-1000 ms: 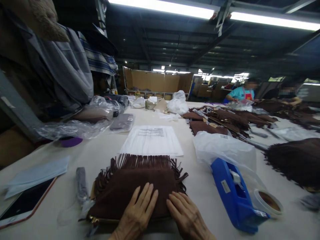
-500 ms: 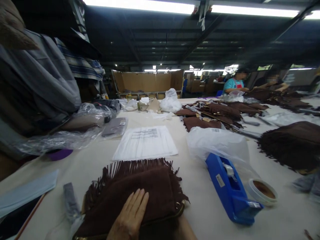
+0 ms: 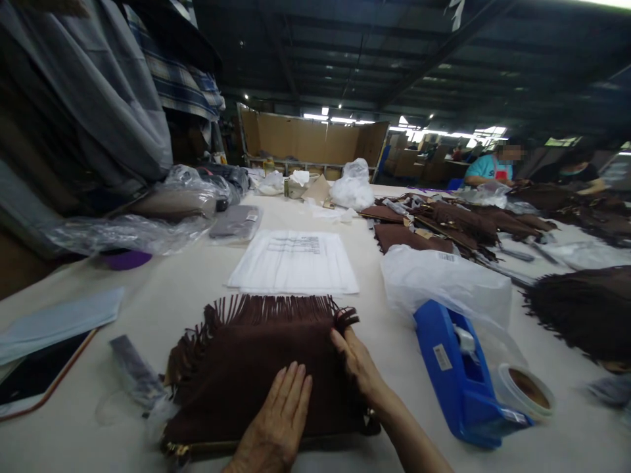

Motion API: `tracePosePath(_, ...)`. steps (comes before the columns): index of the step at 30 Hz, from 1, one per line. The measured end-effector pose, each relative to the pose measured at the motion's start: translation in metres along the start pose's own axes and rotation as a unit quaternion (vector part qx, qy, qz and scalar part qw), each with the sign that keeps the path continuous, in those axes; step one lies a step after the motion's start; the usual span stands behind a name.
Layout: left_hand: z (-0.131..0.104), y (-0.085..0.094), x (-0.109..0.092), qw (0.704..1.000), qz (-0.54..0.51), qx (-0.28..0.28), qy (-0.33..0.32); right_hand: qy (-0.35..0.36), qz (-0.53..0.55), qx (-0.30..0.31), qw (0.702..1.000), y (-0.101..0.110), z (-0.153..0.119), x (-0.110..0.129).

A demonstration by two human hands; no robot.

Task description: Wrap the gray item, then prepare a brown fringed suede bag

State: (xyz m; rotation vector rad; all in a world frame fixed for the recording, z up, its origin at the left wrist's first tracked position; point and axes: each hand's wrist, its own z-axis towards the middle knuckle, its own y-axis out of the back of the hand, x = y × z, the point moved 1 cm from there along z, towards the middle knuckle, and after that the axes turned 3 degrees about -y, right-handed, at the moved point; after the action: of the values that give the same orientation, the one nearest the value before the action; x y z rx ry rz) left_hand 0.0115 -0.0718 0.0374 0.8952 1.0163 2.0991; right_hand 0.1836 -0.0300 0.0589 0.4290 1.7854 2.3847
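Note:
A dark brown fringed bag (image 3: 256, 355) lies flat in front of me, its fringe along the far and side edges and a gold-coloured zip along the near edge. My left hand (image 3: 280, 414) rests on top of it, fingers straight and together. At the bag's far right corner my right hand (image 3: 359, 361) is closed around the fringe, thumb on top; some of its fingers are hidden. Just beyond the bag is a white printed plastic bag (image 3: 296, 263), laid flat.
To the right stand a blue tape dispenser (image 3: 458, 374) and a tape roll (image 3: 525, 391), beside a translucent bag (image 3: 444, 282). More brown bags (image 3: 444, 223) are piled behind. At left lie a phone (image 3: 44, 374), a light blue mask-like cloth (image 3: 64, 322) and a grey packet (image 3: 138, 371). Two people sit far right.
My right hand has come from under the near right edge up to the fringe at the far right corner. The bag now lies flatter and straighter. The view has turned and tilted slightly.

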Motion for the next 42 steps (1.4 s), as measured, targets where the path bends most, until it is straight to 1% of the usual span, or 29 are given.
tracePosePath(3, 0.001, -0.001, -0.003, 0.999, -0.044, -0.017, 0.012, 0.051, 0.051, 0.064, 0.995, -0.003, -0.004, 0.025)
tracePosePath(5, 0.0, -0.004, -0.003, 0.996, -0.074, -0.038, 0.012, 0.033, 0.082, 0.103, 0.991, -0.005, -0.01, 0.042)
tracePosePath(7, -0.002, -0.007, -0.002, 0.993, -0.1, -0.06, 0.011, 0.006, 0.116, 0.129, 0.985, -0.004, -0.013, 0.054)
tracePosePath(8, -0.003, -0.007, -0.001, 0.991, -0.111, -0.068, 0.01, 0.002, 0.128, 0.134, 0.983, -0.003, -0.014, 0.057)
tracePosePath(10, -0.005, -0.005, 0.003, 0.988, -0.139, -0.069, 0.001, 0.025, 0.143, 0.136, 0.98, -0.002, -0.014, 0.059)
tracePosePath(12, -0.008, 0.006, 0.013, 0.982, -0.18, -0.053, -0.019, 0.057, 0.135, 0.126, 0.981, -0.003, -0.015, 0.055)
tracePosePath(14, -0.013, 0.021, 0.032, 0.977, -0.21, -0.031, -0.029, 0.09, 0.103, 0.105, 0.985, -0.008, -0.017, 0.05)
tracePosePath(15, -0.018, 0.028, 0.045, 0.977, -0.211, -0.026, -0.014, 0.109, 0.08, 0.091, 0.987, -0.013, -0.018, 0.047)
tracePosePath(16, -0.023, 0.035, 0.062, 0.979, -0.199, -0.028, 0.02, 0.136, 0.058, 0.075, 0.986, -0.019, -0.019, 0.044)
tracePosePath(18, -0.04, 0.045, 0.1, 0.98, -0.142, -0.047, 0.128, 0.195, 0.021, 0.029, 0.98, -0.032, -0.02, 0.039)
tracePosePath(19, -0.051, 0.047, 0.12, 0.976, -0.108, -0.052, 0.181, 0.215, 0.008, 0.007, 0.977, -0.038, -0.02, 0.036)
tracePosePath(20, -0.063, 0.047, 0.139, 0.971, -0.077, -0.046, 0.221, 0.229, -0.003, -0.012, 0.973, -0.043, -0.02, 0.035)
tracePosePath(21, -0.075, 0.046, 0.156, 0.97, -0.057, -0.024, 0.237, 0.238, -0.012, -0.027, 0.971, -0.046, -0.02, 0.033)
tracePosePath(23, -0.098, 0.042, 0.182, 0.971, -0.043, 0.023, 0.236, 0.251, -0.023, -0.049, 0.967, -0.05, -0.021, 0.03)
tracePosePath(24, -0.108, 0.041, 0.19, 0.972, -0.046, 0.043, 0.225, 0.256, -0.026, -0.06, 0.964, -0.051, -0.021, 0.029)
tracePosePath(25, -0.117, 0.042, 0.194, 0.974, -0.051, 0.061, 0.214, 0.262, -0.025, -0.071, 0.962, -0.052, -0.021, 0.028)
tracePosePath(27, -0.134, 0.051, 0.192, 0.972, -0.056, 0.1, 0.205, 0.27, -0.017, -0.089, 0.959, -0.053, -0.02, 0.025)
tracePosePath(29, -0.148, 0.067, 0.18, 0.965, -0.054, 0.143, 0.213, 0.278, -0.013, -0.093, 0.956, -0.054, -0.019, 0.023)
tracePosePath(31, -0.158, 0.086, 0.162, 0.951, -0.059, 0.181, 0.242, 0.288, -0.021, -0.083, 0.954, -0.055, -0.018, 0.021)
tracePosePath(33, -0.16, 0.1, 0.144, 0.928, -0.086, 0.207, 0.296, 0.295, -0.034, -0.077, 0.952, -0.055, -0.017, 0.02)
tracePosePath(34, -0.157, 0.103, 0.136, 0.912, -0.116, 0.21, 0.333, 0.295, -0.038, -0.076, 0.952, -0.055, -0.017, 0.02)
tracePosePath(36, -0.143, 0.103, 0.122, 0.864, -0.205, 0.186, 0.42, 0.289, -0.043, -0.081, 0.953, -0.055, -0.016, 0.018)
tracePosePath(37, -0.133, 0.099, 0.117, 0.832, -0.257, 0.167, 0.461, 0.287, -0.046, -0.078, 0.954, -0.056, -0.015, 0.017)
tracePosePath(39, -0.113, 0.088, 0.108, 0.753, -0.343, 0.138, 0.544, 0.291, -0.053, -0.06, 0.953, -0.06, -0.014, 0.013)
tracePosePath(42, -0.091, 0.073, 0.098, 0.605, -0.432, 0.093, 0.662, 0.311, -0.068, -0.034, 0.947, -0.071, -0.012, 0.004)
